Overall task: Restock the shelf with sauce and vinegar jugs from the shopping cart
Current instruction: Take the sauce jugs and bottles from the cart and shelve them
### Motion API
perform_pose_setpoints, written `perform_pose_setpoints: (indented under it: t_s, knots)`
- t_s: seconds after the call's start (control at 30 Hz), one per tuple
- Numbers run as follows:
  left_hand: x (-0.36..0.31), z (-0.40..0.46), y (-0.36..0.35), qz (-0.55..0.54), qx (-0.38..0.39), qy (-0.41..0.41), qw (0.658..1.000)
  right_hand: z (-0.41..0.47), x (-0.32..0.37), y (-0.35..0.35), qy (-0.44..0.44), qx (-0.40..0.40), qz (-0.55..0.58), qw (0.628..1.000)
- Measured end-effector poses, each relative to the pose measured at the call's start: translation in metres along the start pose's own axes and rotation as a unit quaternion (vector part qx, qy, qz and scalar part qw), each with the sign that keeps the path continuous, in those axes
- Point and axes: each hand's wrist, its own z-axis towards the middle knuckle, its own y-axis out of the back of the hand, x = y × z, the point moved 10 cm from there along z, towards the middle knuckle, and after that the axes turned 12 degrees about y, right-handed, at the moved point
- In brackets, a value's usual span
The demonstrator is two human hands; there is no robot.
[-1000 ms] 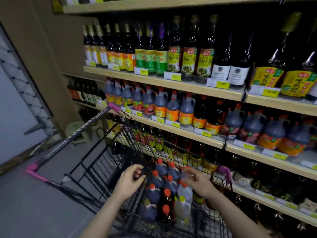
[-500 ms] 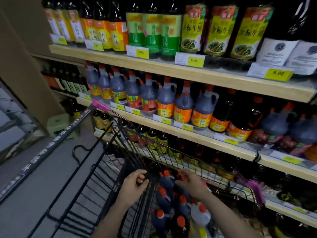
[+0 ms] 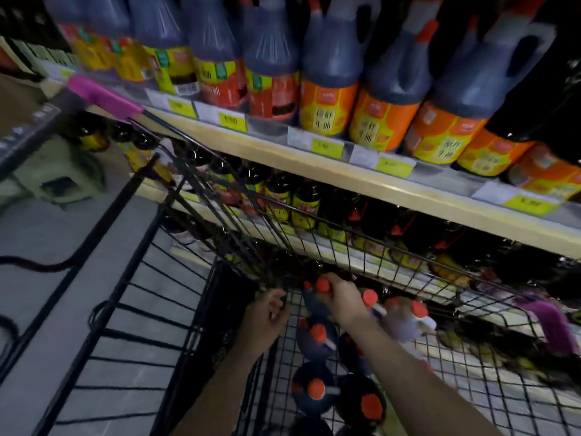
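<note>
The right hand (image 3: 341,298) grasps a dark jug (image 3: 314,302) by its neck, far inside the shopping cart (image 3: 393,247); the left hand (image 3: 267,316) curls on the cart wire (grip blurred); lift straight up to clear the rim; about seven red-capped jugs remain; the shelf (image 3: 345,177) holds roughly nine.

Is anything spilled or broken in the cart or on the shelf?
Nothing stands out. The dark jugs with orange caps sit in the black wire cart, and the orange-labelled jugs stand on the wooden shelf. No spill shows.
</note>
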Motion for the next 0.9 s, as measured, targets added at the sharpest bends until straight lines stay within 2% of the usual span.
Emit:
perform_pose_setpoints:
  t_s: [0.2, 0.4, 0.5, 0.63, 0.77, 0.9]
  knots:
    - [0.001, -0.003, 0.005, -0.014, 0.012, 0.0, 1.0, -0.011, 0.013, 0.018, 0.053, -0.045, -0.027, 0.997]
    - [-0.052, -0.032, 0.025, -0.017, 0.055, -0.033, 0.998, -0.051, 0.082, 0.104, 0.146, -0.089, 0.042, 0.984]
    - [-0.081, -0.048, 0.027, 0.0, 0.111, -0.059, 0.992, -0.068, 0.131, 0.156, 0.186, -0.085, 0.071, 0.976]
    - [-0.12, -0.068, 0.027, -0.016, 0.175, -0.08, 0.981, -0.077, 0.17, 0.198, 0.183, -0.066, 0.164, 0.967]
    - [-0.14, -0.077, 0.034, -0.023, 0.16, -0.084, 0.983, -0.08, 0.188, 0.215, 0.184, -0.069, 0.225, 0.955]
    - [-0.155, -0.085, 0.041, -0.042, 0.157, -0.084, 0.983, -0.085, 0.174, 0.217, 0.165, -0.092, 0.322, 0.928]
